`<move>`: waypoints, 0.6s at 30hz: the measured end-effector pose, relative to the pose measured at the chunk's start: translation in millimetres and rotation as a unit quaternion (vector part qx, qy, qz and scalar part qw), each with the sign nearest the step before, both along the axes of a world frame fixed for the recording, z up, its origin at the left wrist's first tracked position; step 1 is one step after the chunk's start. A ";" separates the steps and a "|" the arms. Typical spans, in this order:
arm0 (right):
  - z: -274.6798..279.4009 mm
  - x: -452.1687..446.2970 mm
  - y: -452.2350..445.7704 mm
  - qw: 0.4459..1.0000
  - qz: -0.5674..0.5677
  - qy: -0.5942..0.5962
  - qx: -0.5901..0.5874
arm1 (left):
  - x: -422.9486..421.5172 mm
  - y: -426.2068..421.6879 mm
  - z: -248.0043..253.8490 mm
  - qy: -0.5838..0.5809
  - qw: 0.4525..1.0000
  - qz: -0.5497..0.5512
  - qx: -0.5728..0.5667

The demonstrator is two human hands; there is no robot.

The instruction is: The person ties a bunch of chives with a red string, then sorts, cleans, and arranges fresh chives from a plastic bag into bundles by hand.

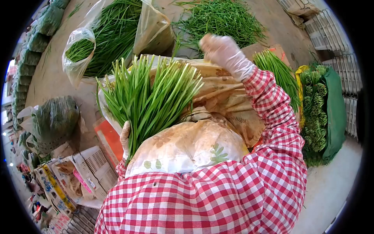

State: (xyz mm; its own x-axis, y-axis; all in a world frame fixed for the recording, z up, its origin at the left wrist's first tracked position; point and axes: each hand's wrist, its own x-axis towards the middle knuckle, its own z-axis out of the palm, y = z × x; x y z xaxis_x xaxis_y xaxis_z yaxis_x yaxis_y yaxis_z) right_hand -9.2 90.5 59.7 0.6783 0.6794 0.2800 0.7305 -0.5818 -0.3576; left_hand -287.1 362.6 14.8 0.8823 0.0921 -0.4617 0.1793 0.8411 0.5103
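Note:
My gloved left hand (125,137) is closed around the lower left side of a large bunch of Chinese chives (150,95), which leans over my lap with its pale cut ends up. Most of that hand is hidden behind the leaves. My right hand (223,50), in a whitish glove with a stained fingertip area, is raised to the right, apart from the bunch. Motion smears its fingers. Behind it lies a loose pile of chives (222,21) on the floor. A stained, leaf-patterned apron (183,146) covers my lap.
A clear plastic bag (150,27) of chives stands at the upper left. More chives (274,72) lie right of my arm, near tied bundles (314,113) wrapped in green cloth (334,117). Stacked newspapers (93,167) stand lower left, beside a filled plastic bag (54,121).

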 end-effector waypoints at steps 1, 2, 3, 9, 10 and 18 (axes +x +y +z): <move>8.0 1.7 -4.3 0.989 -0.086 0.089 0.080 | -0.9 1.4 -2.9 0.000 1.000 0.001 0.001; 16.0 3.4 -8.7 0.955 -0.169 0.165 0.180 | -2.6 2.9 -6.9 -0.002 1.000 0.014 -0.003; 23.9 2.8 -13.7 0.901 -0.249 0.251 0.250 | -3.4 4.1 -8.9 -0.005 1.000 0.027 -0.007; 16.0 -90.4 -10.2 0.602 -0.130 0.746 0.255 | -2.0 3.5 -8.2 -0.016 0.999 0.037 -0.021; 4.9 -105.8 -0.6 0.574 -0.119 0.768 0.257 | -1.7 3.4 -8.4 -0.015 0.999 0.034 -0.023; 16.9 -86.7 -7.3 0.625 -0.051 0.765 0.145 | -3.8 0.0 -9.1 0.028 0.997 0.067 -0.008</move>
State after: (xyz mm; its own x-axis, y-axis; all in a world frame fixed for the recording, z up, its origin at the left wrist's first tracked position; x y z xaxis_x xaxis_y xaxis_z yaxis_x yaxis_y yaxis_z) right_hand -95.9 83.1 76.6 0.3387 0.6815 -0.6487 -0.6315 -0.3464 -0.6937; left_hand -290.9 362.6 5.7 0.8348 0.2000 -0.5129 0.0924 0.8676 0.4886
